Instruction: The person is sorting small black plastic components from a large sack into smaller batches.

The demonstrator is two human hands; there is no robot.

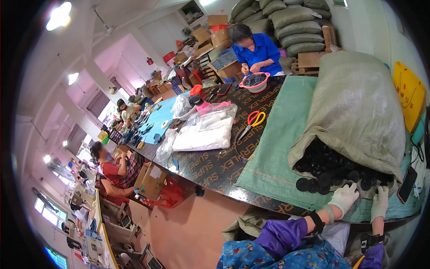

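A large woven sack (356,90) lies on its side on a green woven sheet (268,168), its mouth facing me. Black round discs (324,180) fill the opening, and several have spilled onto the sheet. My left hand (344,200), in a whitish glove, is at the sack's lower lip, its fingers touching the discs or the fabric. Beside it my right hand (380,203), gloved too, has its fingers at the right part of the same lip. What either hand grips is hidden from this angle.
Red-and-yellow-handled scissors (255,120) and a plastic-wrapped white stack (206,131) lie on the dark table (208,173). A smartphone (407,185) rests right of the sack. Across the table a person in blue works at a pink-rimmed basin (257,85). Cardboard box (150,181) stands beside the table's left edge.
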